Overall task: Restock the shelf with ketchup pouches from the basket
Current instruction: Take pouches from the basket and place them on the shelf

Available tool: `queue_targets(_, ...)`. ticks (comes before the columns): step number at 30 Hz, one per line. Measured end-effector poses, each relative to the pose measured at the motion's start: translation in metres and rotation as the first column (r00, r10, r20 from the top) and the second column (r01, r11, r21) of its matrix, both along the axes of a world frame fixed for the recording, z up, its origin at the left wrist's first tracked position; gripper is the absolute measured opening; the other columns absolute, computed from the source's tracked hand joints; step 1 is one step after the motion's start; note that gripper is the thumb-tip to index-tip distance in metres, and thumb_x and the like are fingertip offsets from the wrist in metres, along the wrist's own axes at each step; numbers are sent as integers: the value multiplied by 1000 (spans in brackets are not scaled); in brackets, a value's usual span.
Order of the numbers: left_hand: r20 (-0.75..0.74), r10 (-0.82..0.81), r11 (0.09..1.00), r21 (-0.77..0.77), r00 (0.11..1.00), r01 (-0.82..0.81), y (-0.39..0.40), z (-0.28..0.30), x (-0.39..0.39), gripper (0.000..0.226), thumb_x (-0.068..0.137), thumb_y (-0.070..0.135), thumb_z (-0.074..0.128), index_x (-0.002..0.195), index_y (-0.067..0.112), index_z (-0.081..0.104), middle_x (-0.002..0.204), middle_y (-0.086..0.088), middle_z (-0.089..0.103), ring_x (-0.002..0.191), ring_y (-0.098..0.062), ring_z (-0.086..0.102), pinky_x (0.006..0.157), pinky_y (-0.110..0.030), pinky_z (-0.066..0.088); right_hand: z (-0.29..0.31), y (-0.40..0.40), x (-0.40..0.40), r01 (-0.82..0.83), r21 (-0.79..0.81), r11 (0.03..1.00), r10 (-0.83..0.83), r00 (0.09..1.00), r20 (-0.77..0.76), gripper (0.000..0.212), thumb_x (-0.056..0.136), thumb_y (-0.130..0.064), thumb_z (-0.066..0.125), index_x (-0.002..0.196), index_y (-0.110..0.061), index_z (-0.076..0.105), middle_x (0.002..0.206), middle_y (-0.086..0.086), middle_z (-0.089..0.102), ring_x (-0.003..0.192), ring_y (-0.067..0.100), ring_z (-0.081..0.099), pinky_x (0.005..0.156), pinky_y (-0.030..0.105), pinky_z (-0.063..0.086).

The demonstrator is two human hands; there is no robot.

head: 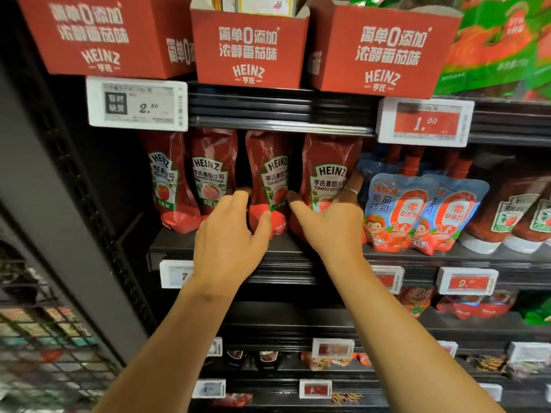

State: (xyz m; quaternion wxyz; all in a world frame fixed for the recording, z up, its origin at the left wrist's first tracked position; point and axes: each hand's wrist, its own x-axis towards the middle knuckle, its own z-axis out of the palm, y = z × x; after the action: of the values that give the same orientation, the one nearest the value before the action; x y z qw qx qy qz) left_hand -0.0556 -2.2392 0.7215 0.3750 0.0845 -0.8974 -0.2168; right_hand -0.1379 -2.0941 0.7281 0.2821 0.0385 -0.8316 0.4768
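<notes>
Hands [229,234] [328,225] grip two upright ketchup pouches [269,180]

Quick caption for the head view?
Both hands straighten red ketchup pouches on the shelf.

The black metal shelf [226,248] carries four upright red Heinz ketchup pouches [208,171]; right of them stand blue-and-red spouted sauce pouches [417,213], then dark cap-down squeeze bottles [504,216].

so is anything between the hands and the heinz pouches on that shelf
Nothing visible. The left hand already grips the third Heinz pouch, and the right hand holds the fourth Heinz pouch.
</notes>
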Motion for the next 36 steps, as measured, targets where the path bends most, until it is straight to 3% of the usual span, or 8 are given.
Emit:
queue_targets(4,-36,-21,1000,20,999,22,-1,-2,1,24,96,40,58,99,28,38,74,12,49,64,-9,54,54,-34,48,0,3,3,2,31,1000,-5,998,68,82,60,-61,57,121,-6,54,69,-10,62,60,3,57,46,7,32)
queue_targets(8,-48,10,999,41,999,-8,8,2,-2,22,99,32,59,95,23,39,81,3,50,67,-19,56,57,-35,47,0,1,13,-30,16,999,30,999,17,40,72,-49,58,70,-11,47,66,-5,55,64,22,55,61,28,41)
queue_targets(10,-77,25,998,67,997,-20,15,4,-3,17,98,25,60,97,16,46,89,-1,47,69,-22,57,60,-36,50,4,-1,14,-73,67,995,66,992,104,64,76,-49,56,113,2,51,98,4,62,90,28,57,78,34,46)
queue_targets(13,-115,17,996,93,993,-6,21,4,-4,15,97,16,62,100,11,49,94,-3,43,69,-22,55,59,-33,48,7,-3,12,-64,139,988,43,987,152,95,88,-47,56,157,-8,3,133,26,53,115,40,54,99,42,46)
queue_targets(21,-55,70,995,76,996,-66,16,5,-13,12,95,15,63,93,8,53,87,0,39,71,-29,57,60,-34,38,13,-10,11,-19,321,947,-77,956,282,94,96,-62,41,157,-19,-16,151,24,37,123,44,51,97,47,44)
queue_targets(26,-13,-24,997,72,1000,24,18,-8,-13,58,80,37,81,119,21,41,99,-2,46,78,-23,59,65,-36,54,4,-2,27,-10,295,955,-66,967,246,66,90,-62,48,119,-3,52,116,23,59,108,40,55,84,44,49)
queue_targets(32,-18,-1,999,48,1000,2,18,-1,-11,52,84,39,78,121,19,46,103,0,49,86,-21,60,69,-35,55,5,-3,31,41,380,924,-135,965,226,52,95,-50,51,121,-4,53,119,23,56,114,39,51,85,43,47)
queue_targets(36,-276,215,975,108,937,-192,-16,-1,12,49,80,45,71,114,18,49,110,0,50,104,-19,46,89,-31,44,-2,-6,46,42,311,949,-73,994,87,78,89,-58,60,140,-5,34,129,20,44,120,37,44,90,43,48)
